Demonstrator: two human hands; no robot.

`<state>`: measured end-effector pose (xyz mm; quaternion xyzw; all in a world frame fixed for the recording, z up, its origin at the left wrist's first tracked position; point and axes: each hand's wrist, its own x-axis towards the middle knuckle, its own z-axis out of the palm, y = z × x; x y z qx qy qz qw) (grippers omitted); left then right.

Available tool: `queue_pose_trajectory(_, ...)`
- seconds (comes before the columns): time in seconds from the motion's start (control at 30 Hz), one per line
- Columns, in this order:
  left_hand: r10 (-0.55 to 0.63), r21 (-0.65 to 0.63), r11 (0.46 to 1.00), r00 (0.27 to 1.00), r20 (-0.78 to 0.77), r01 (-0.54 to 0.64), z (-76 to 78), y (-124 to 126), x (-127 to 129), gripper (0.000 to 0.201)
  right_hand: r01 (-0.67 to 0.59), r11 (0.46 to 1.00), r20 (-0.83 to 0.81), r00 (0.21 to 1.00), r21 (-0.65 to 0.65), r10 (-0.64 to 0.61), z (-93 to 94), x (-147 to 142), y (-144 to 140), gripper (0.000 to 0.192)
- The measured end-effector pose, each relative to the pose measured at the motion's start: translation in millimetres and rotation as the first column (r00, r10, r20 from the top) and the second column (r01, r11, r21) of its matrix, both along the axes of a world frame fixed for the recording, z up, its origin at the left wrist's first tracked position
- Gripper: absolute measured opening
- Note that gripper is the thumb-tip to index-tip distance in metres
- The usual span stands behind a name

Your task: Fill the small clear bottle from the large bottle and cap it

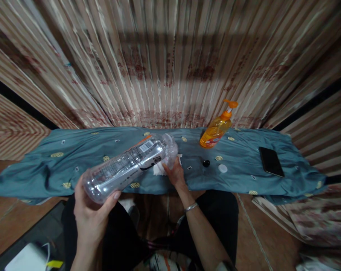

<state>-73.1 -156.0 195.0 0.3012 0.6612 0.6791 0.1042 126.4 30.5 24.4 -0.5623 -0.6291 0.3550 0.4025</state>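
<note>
A large clear plastic bottle with a printed label, a barcode and an orange strip is tilted over the cloth. My left hand is wrapped round its base, thumb on the near side. The bottle's neck end points right, against a small clear plastic container. My right hand, with a bracelet on the wrist, grips that container from below. Where the two clear pieces meet is hard to make out. White tissue lies beside my right hand, partly hidden by the bottle.
Blue-green patterned cloth covers the narrow table. An orange pump bottle stands at the back right. A small black cap, a white disc and a black phone lie to the right. A pleated curtain hangs behind.
</note>
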Motion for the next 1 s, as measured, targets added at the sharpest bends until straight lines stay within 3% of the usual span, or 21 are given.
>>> queue_pose_trajectory(0.37,0.008,-0.007,1.0,1.0,-0.027,-0.009,-3.6,7.2,0.2,0.1,-0.005,1.0,-0.005,1.0,0.021,0.005,5.6,0.4,-2.4,0.058)
queue_pose_trajectory(0.57,-0.039,-0.078,0.996,0.999,0.013,0.04,-17.0,0.0,-18.7,0.1,0.007,0.999,-0.024,1.0,0.034,-0.006,2.8,-0.4,-3.6,0.068)
queue_pose_trajectory(0.67,-0.045,-0.107,0.993,0.998,0.048,0.05,-25.3,-1.2,-25.9,0.101,0.02,0.998,-0.03,0.999,0.053,-0.018,-1.8,-1.7,-3.7,0.064)
queue_pose_trajectory(0.9,-0.077,-0.101,0.99,0.984,0.159,0.094,-36.9,2.3,-16.7,0.111,0.022,0.997,0.018,1.0,0.069,-0.023,-6.4,-2.5,-1.6,0.062)
queue_pose_trajectory(1.0,-0.065,-0.108,0.99,0.97,0.236,0.093,-40.4,3.3,-16.1,0.126,0.013,0.996,0.021,1.0,0.088,-0.015,-4.1,-1.3,-1.7,0.061)
